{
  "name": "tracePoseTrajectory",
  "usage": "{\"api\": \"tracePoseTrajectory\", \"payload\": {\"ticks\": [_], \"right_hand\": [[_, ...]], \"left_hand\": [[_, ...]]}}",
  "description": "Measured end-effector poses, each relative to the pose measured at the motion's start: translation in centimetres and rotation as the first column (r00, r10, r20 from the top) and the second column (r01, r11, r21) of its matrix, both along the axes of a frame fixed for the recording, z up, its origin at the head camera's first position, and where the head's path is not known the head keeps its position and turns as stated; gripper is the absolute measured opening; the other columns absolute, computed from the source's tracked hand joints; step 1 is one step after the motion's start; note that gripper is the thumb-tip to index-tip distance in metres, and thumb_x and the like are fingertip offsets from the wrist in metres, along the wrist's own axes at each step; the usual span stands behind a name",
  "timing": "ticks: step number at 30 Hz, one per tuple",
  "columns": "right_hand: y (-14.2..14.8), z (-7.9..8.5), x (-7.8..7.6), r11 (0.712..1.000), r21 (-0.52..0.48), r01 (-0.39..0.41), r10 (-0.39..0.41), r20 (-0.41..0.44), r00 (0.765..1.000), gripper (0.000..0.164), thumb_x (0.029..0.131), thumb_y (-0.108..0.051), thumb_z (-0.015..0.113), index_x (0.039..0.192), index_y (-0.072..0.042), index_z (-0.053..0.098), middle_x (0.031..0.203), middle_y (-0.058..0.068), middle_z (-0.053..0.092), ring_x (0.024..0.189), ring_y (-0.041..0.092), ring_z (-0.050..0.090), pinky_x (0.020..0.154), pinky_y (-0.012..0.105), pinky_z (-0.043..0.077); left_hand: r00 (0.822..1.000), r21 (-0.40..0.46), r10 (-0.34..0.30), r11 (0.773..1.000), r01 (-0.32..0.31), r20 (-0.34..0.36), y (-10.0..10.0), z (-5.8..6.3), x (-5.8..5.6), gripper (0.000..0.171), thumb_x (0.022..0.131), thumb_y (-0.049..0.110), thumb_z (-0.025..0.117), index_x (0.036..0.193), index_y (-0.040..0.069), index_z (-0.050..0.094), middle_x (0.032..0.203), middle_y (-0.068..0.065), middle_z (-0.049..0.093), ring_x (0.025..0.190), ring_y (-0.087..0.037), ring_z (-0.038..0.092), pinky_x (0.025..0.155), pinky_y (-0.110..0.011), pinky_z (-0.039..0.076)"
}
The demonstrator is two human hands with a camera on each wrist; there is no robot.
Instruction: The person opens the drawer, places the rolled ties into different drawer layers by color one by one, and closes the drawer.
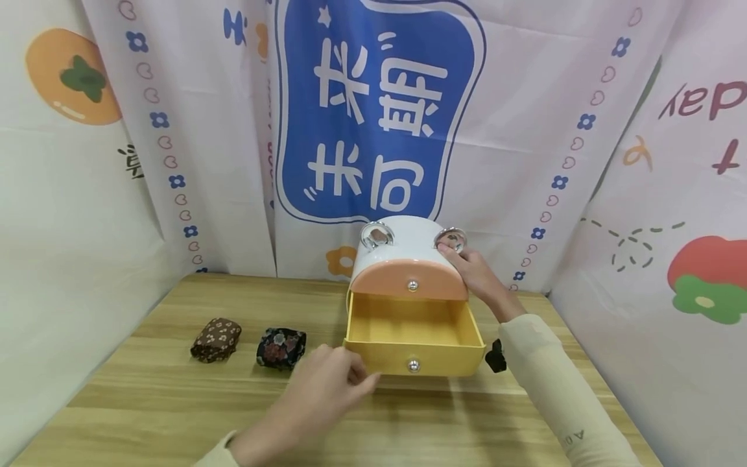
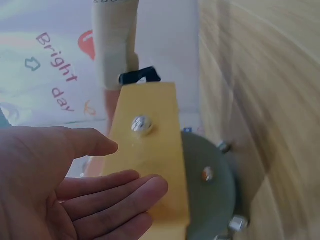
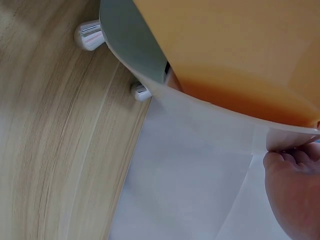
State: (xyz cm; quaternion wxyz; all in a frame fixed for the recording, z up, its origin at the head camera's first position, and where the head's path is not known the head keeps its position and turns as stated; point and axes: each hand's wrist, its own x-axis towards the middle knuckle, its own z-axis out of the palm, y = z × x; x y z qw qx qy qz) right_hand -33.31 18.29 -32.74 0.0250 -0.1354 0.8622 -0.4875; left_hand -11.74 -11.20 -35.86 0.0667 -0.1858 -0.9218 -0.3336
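A small drawer cabinet [image 1: 403,250] has a white rounded top, two round silver ornaments and an orange upper drawer [image 1: 379,282], which is closed. Its yellow drawer [image 1: 379,360] is pulled out and I see nothing inside. Below it, a green front [image 2: 212,195] with silver feet shows in the left wrist view. My left hand [image 1: 323,386] hovers before the yellow drawer's left corner, fingers loosely bent and holding nothing; the same hand [image 2: 75,185] faces the drawer's silver knob [image 2: 142,125]. My right hand [image 1: 475,275] grips the cabinet's upper right side, beside the right silver ornament [image 1: 452,239].
Left of the cabinet, a brown flowered cloth bundle [image 1: 216,340] and a dark flowered cloth bundle [image 1: 281,348] lie on the wooden table [image 1: 146,395]. Printed curtains [image 1: 502,84] hang behind and at both sides. A black piece [image 1: 496,357] shows beside my right forearm.
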Motion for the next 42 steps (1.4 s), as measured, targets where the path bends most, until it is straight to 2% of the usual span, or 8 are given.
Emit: {"api": "tracePoseTrajectory", "payload": {"ticks": [5, 12, 19, 22, 28, 33, 37, 42], "right_hand": [[0.4, 0.1, 0.2, 1.0, 0.0, 0.005, -0.005, -0.009, 1.0, 0.074, 0.102, -0.074, 0.042, 0.133, -0.009, 0.063, 0.092, 0.005, 0.072, 0.081, 0.021, 0.069, 0.08, 0.033, 0.057], [0.5, 0.1, 0.1, 1.0, -0.022, -0.005, 0.004, -0.02, 1.0, 0.074, 0.103, -0.072, 0.043, 0.131, -0.007, 0.064, 0.09, 0.005, 0.071, 0.08, 0.021, 0.069, 0.079, 0.034, 0.058], [0.5, -0.3, 0.0, 1.0, -0.024, 0.01, -0.01, 0.002, 1.0, 0.077, 0.099, -0.078, 0.042, 0.13, -0.011, 0.064, 0.093, 0.007, 0.072, 0.082, 0.023, 0.07, 0.081, 0.035, 0.058], [0.6, -0.4, -0.1, 1.0, -0.013, 0.009, -0.009, 0.006, 1.0, 0.08, 0.099, -0.08, 0.041, 0.127, -0.009, 0.065, 0.093, 0.007, 0.072, 0.082, 0.024, 0.07, 0.08, 0.035, 0.058], [0.6, -0.5, -0.3, 1.0, -0.025, 0.005, -0.005, -0.009, 1.0, 0.078, 0.099, -0.079, 0.042, 0.133, -0.012, 0.063, 0.096, 0.008, 0.072, 0.084, 0.025, 0.07, 0.082, 0.035, 0.058], [0.4, -0.4, -0.4, 0.999, -0.03, 0.012, -0.012, -0.018, 1.0, 0.077, 0.1, -0.078, 0.042, 0.132, -0.011, 0.063, 0.096, 0.008, 0.072, 0.084, 0.024, 0.069, 0.081, 0.035, 0.059], [0.3, -0.5, -0.4, 0.999, -0.031, 0.015, -0.015, -0.025, 1.0, 0.076, 0.101, -0.075, 0.043, 0.131, -0.008, 0.063, 0.094, 0.008, 0.071, 0.082, 0.023, 0.069, 0.08, 0.034, 0.058], [0.1, -0.5, -0.3, 1.0, -0.025, 0.012, -0.013, -0.019, 1.0, 0.075, 0.102, -0.073, 0.043, 0.125, -0.006, 0.065, 0.09, 0.005, 0.071, 0.079, 0.022, 0.068, 0.077, 0.033, 0.058]], "left_hand": [[0.994, -0.077, 0.108, 0.991, -0.11, -0.026, -3.1, 1.9, 0.7, 0.016, 0.092, 0.026, 0.079, 0.079, 0.017, 0.079, 0.069, 0.011, 0.073, 0.054, 0.005, 0.056, 0.054, -0.014, 0.05], [0.953, -0.159, 0.28, 0.942, -0.296, -0.115, -7.6, 3.9, 0.4, 0.013, 0.09, 0.034, 0.082, 0.089, 0.02, 0.081, 0.084, 0.008, 0.08, 0.073, -0.007, 0.074, 0.07, -0.032, 0.062], [0.933, -0.166, 0.349, 0.918, -0.36, -0.09, -12.0, 3.8, -1.1, 0.054, 0.093, 0.039, 0.076, 0.125, -0.005, 0.07, 0.12, -0.025, 0.076, 0.044, -0.011, 0.038, 0.042, -0.024, 0.035], [0.928, -0.185, 0.365, 0.909, -0.373, -0.075, -13.6, 3.6, -1.6, 0.068, 0.094, 0.039, 0.075, 0.135, -0.013, 0.059, 0.116, -0.033, 0.072, 0.044, -0.01, 0.037, 0.043, -0.022, 0.034], [0.91, -0.243, 0.413, 0.88, -0.407, -0.031, -16.4, 2.6, -2.7, 0.093, 0.092, 0.045, 0.075, 0.144, -0.025, 0.042, 0.058, -0.004, 0.048, 0.044, -0.01, 0.034, 0.042, -0.023, 0.034], [0.89, -0.289, 0.456, 0.853, -0.435, 0.005, -19.0, 1.1, -3.9, 0.105, 0.089, 0.052, 0.077, 0.142, -0.03, 0.037, 0.086, -0.036, 0.064, 0.058, -0.027, 0.054, 0.057, -0.045, 0.054], [0.874, -0.316, 0.484, 0.836, -0.449, 0.038, -20.8, -0.5, -4.8, 0.11, 0.087, 0.059, 0.077, 0.14, -0.029, 0.039, 0.129, -0.054, 0.051, 0.09, -0.057, 0.065, 0.081, -0.066, 0.058], [0.857, -0.305, 0.511, 0.829, -0.469, 0.071, -22.6, -2.7, -5.5, 0.096, 0.085, 0.056, 0.08, 0.12, -0.028, 0.051, 0.105, -0.047, 0.062, 0.088, -0.057, 0.064, 0.074, -0.06, 0.06]]}}
